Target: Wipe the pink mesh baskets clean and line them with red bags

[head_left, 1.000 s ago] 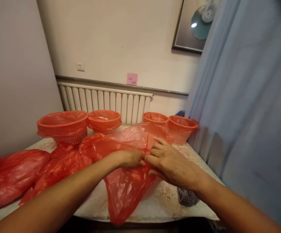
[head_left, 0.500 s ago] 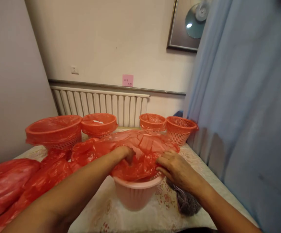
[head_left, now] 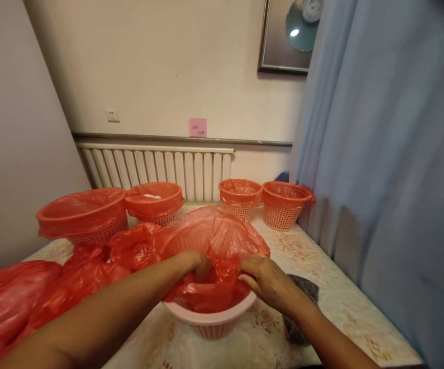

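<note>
A thin red plastic bag (head_left: 222,238) lies spread in the mouth of a pale pink plastic basket (head_left: 214,319), its far side standing up above the rim. My left hand (head_left: 199,266) reaches down into the bag; its fingers are mostly hidden, so their closing cannot be made out. At the bag's right edge, above the rim, my right hand (head_left: 262,275) is closed with the red plastic between thumb and fingers. A dark grey knitted or cloth-like thing (head_left: 302,287) lies on the table, partly behind my right forearm.
Two bag-lined baskets stand at the back left, a large one (head_left: 81,212) and a smaller one (head_left: 154,200). Two more, one mid-right (head_left: 240,193) and one far right (head_left: 285,212), stand by the blue curtain (head_left: 344,154). Loose red bags (head_left: 18,297) heap up left on the flowered tablecloth (head_left: 352,302).
Both hands have sunk lower with the bag, which now sits deeper in the basket. More of the pink rim shows in front. The view has shifted slightly.
</note>
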Available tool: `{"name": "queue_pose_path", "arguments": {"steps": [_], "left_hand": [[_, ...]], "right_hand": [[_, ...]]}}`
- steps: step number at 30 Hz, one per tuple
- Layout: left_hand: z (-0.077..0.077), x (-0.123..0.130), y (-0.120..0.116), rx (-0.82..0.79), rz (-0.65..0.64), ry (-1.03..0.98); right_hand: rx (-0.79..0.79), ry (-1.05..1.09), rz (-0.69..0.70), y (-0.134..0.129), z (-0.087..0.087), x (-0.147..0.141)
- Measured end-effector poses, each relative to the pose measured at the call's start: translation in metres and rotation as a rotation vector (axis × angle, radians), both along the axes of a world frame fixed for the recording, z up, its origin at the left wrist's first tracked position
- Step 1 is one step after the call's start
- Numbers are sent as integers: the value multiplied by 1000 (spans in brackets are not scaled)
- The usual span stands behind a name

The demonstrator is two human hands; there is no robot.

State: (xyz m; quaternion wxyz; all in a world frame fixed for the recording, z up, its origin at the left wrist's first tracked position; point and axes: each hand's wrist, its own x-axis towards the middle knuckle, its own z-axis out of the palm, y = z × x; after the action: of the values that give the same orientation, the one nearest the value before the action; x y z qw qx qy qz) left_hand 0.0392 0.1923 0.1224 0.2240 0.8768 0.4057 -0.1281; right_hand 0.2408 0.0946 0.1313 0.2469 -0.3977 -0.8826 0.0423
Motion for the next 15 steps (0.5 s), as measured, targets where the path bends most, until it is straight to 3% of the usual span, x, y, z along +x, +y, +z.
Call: {"name": "queue_pose_path", "arguments": {"steps": [3, 8, 12, 15], "left_hand": [[19, -11, -8, 54, -11, 30], [56, -33, -27, 273, 33, -173], [74, -45, -36, 617, 235, -381], [84, -54, -29, 787, 388, -471]], "right_hand": [[-18, 13, -11, 0, 0, 0], [-84, 91, -5, -1, 5, 1], [-101, 230, 23, 7, 11, 0], [27, 354, -55, 21, 16, -1]]}}
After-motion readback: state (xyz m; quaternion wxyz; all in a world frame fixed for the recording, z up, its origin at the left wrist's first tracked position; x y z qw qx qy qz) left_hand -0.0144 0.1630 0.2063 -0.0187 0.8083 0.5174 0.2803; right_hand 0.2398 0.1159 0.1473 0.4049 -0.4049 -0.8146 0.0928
